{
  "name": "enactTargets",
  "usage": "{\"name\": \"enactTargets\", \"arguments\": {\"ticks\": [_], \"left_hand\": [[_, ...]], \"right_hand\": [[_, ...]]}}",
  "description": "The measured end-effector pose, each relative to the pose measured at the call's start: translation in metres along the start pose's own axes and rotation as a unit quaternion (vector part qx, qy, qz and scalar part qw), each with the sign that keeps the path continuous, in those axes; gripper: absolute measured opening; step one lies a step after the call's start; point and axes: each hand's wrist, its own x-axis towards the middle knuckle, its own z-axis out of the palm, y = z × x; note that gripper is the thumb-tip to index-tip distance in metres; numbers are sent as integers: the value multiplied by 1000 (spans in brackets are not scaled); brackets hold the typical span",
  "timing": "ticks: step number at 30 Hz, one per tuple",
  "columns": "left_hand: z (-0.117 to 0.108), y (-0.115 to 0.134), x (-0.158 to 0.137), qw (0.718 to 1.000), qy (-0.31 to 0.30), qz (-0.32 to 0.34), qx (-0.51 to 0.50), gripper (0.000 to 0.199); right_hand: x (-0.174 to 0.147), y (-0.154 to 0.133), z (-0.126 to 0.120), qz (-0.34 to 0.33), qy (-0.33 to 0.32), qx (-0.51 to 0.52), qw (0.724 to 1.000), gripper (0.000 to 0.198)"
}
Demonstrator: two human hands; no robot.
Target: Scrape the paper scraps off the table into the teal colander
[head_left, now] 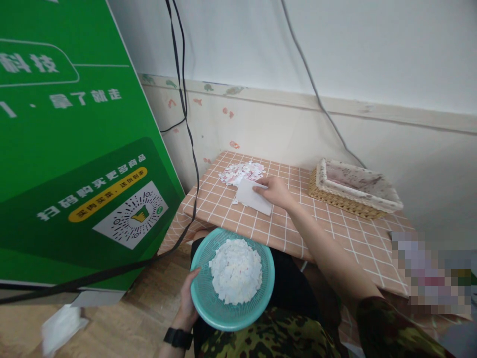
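Observation:
My left hand [189, 297] grips the left rim of a round turquoise plastic basket [234, 318], which rests over my lap. Inside it lies a heap of small torn white paper scraps [237, 271]. Over the table, my right hand [274, 191] is closed on the edge of a flat white card [253, 196], thumb on top. The card's far edge meets a second pile of paper scraps [238, 172], some of them pinkish. A few loose bits show at the card's near left corner.
The table [328, 233] has a brown checked cloth. A lined wicker basket [354, 209] stands at its back right. A green sign panel [85, 164] rises at left, with a black strap [196, 164] hanging before it. White plastic [61, 325] lies on the floor.

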Motion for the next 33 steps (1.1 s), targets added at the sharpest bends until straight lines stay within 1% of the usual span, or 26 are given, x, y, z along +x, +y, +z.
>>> {"name": "enactTargets", "arguments": {"ticks": [4,8,10,13,15,18,20,25,31,33], "left_hand": [[1,0,-1,1000,2,5,2,13],[2,1,-2,1000,2,0,3,13],[1,1,-1,1000,4,0,2,13],[0,0,0,1000,7,3,0,12],[0,0,0,1000,9,4,-2,11],[0,0,0,1000,12,-2,-1,10],[0,1,-1,1000,11,-5,-3,11],[2,1,-2,1000,11,-3,-4,13],[2,1,-3,1000,-6,5,-1,11],[2,1,-3,1000,-7,3,-4,12]], "right_hand": [[0,0,2,-12,-17,47,999,21],[0,0,4,-4,-3,43,999,21],[-2,0,4,-1,-11,41,999,20],[-6,0,3,-8,-36,66,997,22],[-9,1,1,-8,-33,77,996,22],[-13,2,-2,16,10,43,999,22],[-15,3,-4,27,21,16,999,21],[-15,1,-1,16,-5,20,1000,21],[-8,-2,6,14,-1,41,999,21],[-7,-2,6,12,-15,50,999,21]]}}
